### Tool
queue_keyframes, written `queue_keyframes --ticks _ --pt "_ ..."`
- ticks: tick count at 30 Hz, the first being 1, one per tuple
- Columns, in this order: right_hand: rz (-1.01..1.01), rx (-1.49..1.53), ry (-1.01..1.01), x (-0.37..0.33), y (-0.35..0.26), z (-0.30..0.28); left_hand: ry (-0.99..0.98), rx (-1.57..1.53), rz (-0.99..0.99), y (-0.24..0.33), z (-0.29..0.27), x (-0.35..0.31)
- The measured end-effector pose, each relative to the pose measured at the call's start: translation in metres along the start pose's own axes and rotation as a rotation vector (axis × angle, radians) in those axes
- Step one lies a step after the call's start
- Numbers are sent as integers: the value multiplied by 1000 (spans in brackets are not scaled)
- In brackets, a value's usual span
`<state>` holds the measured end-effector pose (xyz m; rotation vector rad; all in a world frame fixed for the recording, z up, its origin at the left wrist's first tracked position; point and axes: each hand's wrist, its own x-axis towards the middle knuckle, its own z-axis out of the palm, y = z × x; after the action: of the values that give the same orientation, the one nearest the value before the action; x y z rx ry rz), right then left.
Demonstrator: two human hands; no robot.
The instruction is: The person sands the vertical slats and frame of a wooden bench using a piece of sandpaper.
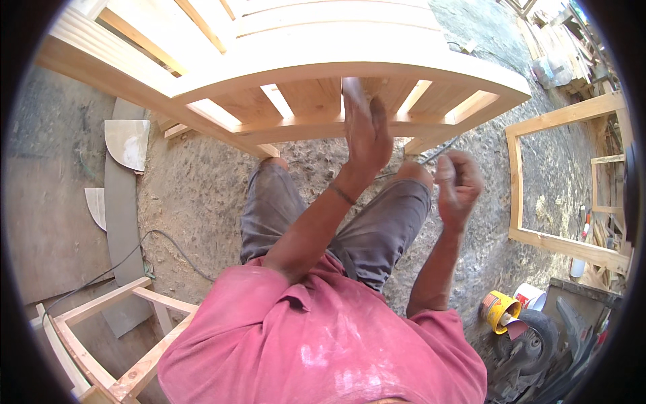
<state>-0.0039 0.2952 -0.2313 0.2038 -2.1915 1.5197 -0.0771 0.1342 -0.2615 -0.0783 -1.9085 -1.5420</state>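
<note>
A large pale wooden frame with a curved front rail (377, 74) and several slats stands in front of me. My left hand (367, 131) reaches forward with flat fingers against the underside of that curved rail, crossing in front of my body. My right hand (457, 185) hangs in the air to the right, fingers curled closed, apart from the wood; I cannot tell whether anything small is inside it. My knees in grey shorts are below both hands.
A rectangular wooden frame (518, 195) lies on the rough ground at right. A yellow can (501, 311), a white tub (530, 296) and dark tools sit at lower right. Another small wooden frame (101, 323) is at lower left, beside a black cable (121, 259) and curved board offcuts (128, 141).
</note>
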Motion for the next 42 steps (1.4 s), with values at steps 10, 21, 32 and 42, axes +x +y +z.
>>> queue_keyframes --ticks 10,21,32,42 --pt "-222 -781 14 196 -27 -29 -17 26 83 -10 10 -9" --pt "-60 -873 -159 200 -34 -21 46 27 39 -20 0 -13" --pt "-68 -772 -107 196 -37 -16 53 -140 14 -3 -6 4" --pt "52 -790 -167 199 -44 -21 -43 91 96 -20 -3 4"
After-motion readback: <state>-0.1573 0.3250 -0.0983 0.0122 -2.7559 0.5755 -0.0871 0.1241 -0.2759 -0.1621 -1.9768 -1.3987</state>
